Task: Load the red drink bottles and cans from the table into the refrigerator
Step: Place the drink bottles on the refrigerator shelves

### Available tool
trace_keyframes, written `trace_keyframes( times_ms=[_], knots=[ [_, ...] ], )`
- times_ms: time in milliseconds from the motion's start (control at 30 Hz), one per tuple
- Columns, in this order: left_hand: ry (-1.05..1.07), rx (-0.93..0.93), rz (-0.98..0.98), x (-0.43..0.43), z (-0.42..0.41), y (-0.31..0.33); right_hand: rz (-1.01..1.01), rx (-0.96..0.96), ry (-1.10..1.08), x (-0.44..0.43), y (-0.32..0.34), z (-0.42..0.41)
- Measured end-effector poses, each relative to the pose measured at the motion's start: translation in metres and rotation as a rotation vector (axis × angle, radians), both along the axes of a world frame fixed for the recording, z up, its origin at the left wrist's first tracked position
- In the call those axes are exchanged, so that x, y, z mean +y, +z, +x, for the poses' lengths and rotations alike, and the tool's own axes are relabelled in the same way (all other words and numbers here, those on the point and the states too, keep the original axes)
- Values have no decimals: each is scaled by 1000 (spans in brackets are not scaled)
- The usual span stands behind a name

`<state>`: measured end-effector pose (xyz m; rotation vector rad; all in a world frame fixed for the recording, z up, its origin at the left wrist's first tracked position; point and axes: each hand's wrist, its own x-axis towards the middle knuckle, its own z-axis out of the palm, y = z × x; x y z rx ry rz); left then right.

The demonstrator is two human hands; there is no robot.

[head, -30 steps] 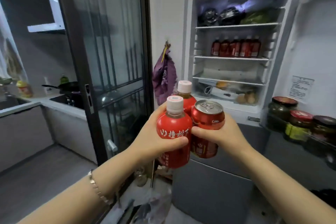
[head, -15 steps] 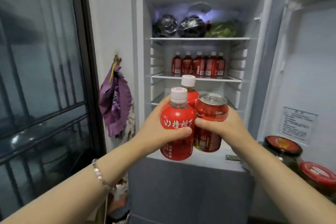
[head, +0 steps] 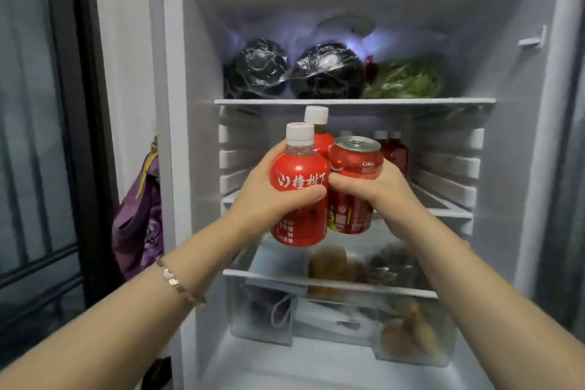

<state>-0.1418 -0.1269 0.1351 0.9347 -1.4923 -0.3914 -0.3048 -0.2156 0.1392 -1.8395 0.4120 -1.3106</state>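
Observation:
My left hand point(head: 262, 196) grips a red drink bottle point(head: 299, 187) with a white cap and white lettering. A second white-capped red bottle point(head: 317, 127) stands right behind it, pressed between both hands. My right hand point(head: 376, 190) wraps a red can point(head: 354, 168) with a silver top. All three are held together in front of the open refrigerator point(head: 202, 168), level with its middle shelf point(head: 443, 210). Several red bottles point(head: 395, 152) stand at the back of that shelf, mostly hidden behind the can.
The top shelf point(head: 354, 101) holds two black wrapped bundles point(head: 294, 70) and bagged greens point(head: 408, 79). Below are a clear drawer point(head: 332, 317) with food and a lower glass shelf. A purple bag point(head: 139, 218) hangs on the wall at left, beside a dark glass door point(head: 41, 136).
I have come closer to the refrigerator, which now fills the view. Both hands have carried the bottles and can up to the middle shelf.

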Motion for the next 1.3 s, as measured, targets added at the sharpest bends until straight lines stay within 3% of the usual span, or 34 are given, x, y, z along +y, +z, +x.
trace_keyframes(
  times_ms=[300, 433, 567, 633, 700, 767, 867, 967, 1133, 1300],
  knots=[
    [-17, 44, 165, -106, 42, 11, 168, 11, -7, -90, 4, 40],
    [70, 20, 266, -144, 60, 11, 217, 23, -33, -127, 2, 59],
    [220, -7, 299, -169, 73, 10, 195, 104, -172, -155, 4, 82],
    [405, -111, 366, -176, 75, 12, 182, 143, -297, -163, 4, 91],
    [737, -294, 427, -180, 77, 13, 95, 335, -541, -168, 2, 99],
    [845, -347, 311, -181, 78, 16, -39, 544, -759, -170, -1, 98],
    [809, -245, 172, -182, 82, 13, -85, 514, -792, -171, -1, 94],
    [832, -240, 159, -182, 87, 4, -123, 437, -778, -172, -1, 89],
    [771, -345, 342, -188, 93, -4, -221, 371, -685, -170, -7, 88],
    [567, -519, 528, -179, 89, 5, -201, 516, -625, -166, -9, 85]
  ],
)
